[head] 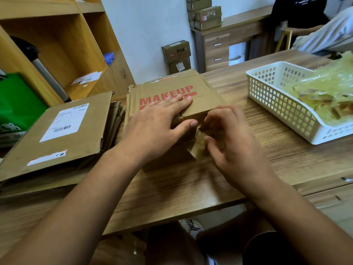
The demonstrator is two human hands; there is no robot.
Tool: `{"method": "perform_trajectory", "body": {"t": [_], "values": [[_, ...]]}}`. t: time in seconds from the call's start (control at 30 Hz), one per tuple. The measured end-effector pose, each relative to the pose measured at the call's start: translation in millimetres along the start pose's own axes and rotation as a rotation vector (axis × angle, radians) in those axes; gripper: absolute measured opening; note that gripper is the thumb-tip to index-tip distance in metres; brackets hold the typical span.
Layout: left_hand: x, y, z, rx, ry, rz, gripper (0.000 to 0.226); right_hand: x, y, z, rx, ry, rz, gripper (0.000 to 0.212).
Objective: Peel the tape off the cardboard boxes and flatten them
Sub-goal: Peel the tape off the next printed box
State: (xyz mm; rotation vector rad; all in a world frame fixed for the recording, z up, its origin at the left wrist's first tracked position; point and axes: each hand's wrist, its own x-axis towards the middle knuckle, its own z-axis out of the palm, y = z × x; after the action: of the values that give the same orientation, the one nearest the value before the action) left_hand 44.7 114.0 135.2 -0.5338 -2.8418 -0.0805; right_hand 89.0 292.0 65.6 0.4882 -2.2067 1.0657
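Both forearms reach in from the near edge over the wooden counter [191, 188]. Flat on top of the cardboard box [191, 87] printed MAKEUP, which sits at the counter's middle, the left hand [152, 129] presses down with its fingers [181, 101] spread. At the box's near right corner the right hand [233, 144] is blurred; its fingers [212, 119] seem pinched on a strip of clear tape [199, 142]. Flattened boxes [63, 138] lie stacked to the left, and a white basket [277, 104] of peeled tape stands to the right.
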Motion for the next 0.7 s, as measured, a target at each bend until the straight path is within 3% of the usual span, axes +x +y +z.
{"method": "perform_trajectory", "body": {"t": [0.1, 0.23, 0.43, 0.6, 0.7], "values": [[0, 2, -1, -0.001, -0.010, -0.008, 0.066, -7, 1, 8, -0.044, 0.162, 0.108, 0.040], [-1, 3, -2, 0.000, -0.003, -0.010, 0.065, -20, -2, 17, 0.050, 0.134, 0.189, 0.012], [-1, 5, -2, 0.011, 0.001, -0.033, 0.064, -36, -14, 29, -0.042, -0.031, 0.262, 0.069], [-1, 7, -1, 0.011, 0.010, -0.052, 0.063, -20, 0, 24, -0.010, 0.034, 0.245, 0.038], [-1, 8, -1, 0.017, 0.014, -0.063, 0.063, -28, 2, 22, 0.021, 0.058, 0.163, 0.036]]}}
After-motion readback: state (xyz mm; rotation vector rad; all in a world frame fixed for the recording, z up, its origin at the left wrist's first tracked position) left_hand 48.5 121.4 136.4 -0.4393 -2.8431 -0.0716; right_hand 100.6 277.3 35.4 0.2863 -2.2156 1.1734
